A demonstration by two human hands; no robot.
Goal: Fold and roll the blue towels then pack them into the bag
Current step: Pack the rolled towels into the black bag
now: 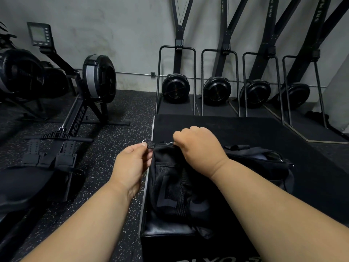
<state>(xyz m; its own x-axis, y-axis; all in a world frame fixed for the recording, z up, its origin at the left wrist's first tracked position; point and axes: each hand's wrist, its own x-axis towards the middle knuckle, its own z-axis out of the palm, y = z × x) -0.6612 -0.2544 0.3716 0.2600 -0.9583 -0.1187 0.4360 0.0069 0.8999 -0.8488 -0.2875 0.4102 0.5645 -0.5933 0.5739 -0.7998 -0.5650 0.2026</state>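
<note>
The rowing machine's rail (78, 118) reads "ROWER", the leaning black ski machines (321, 14) show what looks like "SKI MA…", and the box's (217, 259) cut-off print is unreadable.

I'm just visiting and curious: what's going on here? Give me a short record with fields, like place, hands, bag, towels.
place: gym floor with a rower on the left
bag: black bag lying on a black box
left hand: left hand pinches the tab at the bag's end
right hand: right hand grips the bag's top edge by the zip
towels: none in view
stage: hands seem to be working the zip; which way, cannot tell
</note>
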